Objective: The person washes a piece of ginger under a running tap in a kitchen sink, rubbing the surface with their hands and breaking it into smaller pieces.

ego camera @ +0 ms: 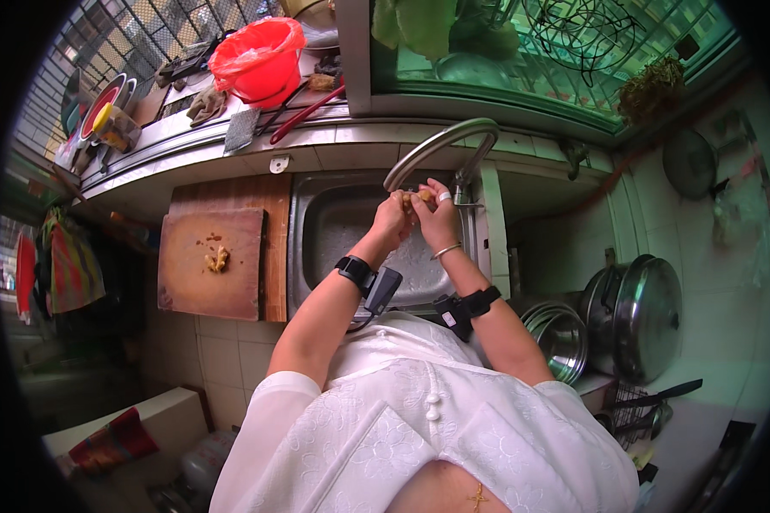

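Observation:
Both my hands meet under the curved metal faucet, over the stainless steel sink. A small knobbly piece of ginger is between them. My left hand pinches its left end. My right hand, with a white band on one finger, grips its right part. Whether water runs from the faucet, I cannot tell. Left of the sink, another piece of ginger lies on a worn wooden cutting board, beside a few wet spots.
Behind the sink runs a tiled ledge with a red lined bucket, a grey scouring pad and a red-handled tool. Metal bowls and a large lidded pot stand at the right. A brown board lies under the cutting board.

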`<state>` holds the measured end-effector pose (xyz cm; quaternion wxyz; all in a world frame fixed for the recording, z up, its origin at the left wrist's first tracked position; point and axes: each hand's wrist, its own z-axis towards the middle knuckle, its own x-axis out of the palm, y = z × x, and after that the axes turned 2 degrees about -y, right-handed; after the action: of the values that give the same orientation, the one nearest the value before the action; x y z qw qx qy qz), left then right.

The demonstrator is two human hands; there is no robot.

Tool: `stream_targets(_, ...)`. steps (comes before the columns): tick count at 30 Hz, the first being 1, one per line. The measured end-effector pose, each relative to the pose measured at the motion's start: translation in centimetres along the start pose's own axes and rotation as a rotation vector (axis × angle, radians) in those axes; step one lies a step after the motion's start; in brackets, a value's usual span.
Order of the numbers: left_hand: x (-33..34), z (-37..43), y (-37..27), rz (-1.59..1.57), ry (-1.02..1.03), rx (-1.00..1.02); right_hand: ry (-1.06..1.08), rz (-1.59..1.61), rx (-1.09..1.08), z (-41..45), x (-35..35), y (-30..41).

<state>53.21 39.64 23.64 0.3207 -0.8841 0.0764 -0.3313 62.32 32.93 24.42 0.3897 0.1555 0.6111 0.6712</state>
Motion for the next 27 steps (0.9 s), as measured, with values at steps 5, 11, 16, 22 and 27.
stream_targets(5,-1.2,-0.1,0.2,0.199,0.017,0.128,0.054,0.181,0.105,-0.4,0.5,0.8)
stream_targets(11,1.8,-3.3,-1.1,0.129,0.068,0.068,0.043,0.193,0.209,0.7,0.4,0.7)
stream_targets(16,0.9,-2.9,-1.1,0.142,0.002,0.203,0.043,0.271,0.302,0.6,0.5,0.9)
stream_targets(22,-0.7,-1.8,-1.5,-0.145,-0.128,0.032,0.196,0.434,0.364,-0.3,0.3,3.5)
stream_targets(27,-0.7,-1.2,-1.3,-0.084,-0.122,0.037,0.143,0.332,0.362,-0.4,-0.3,2.5)
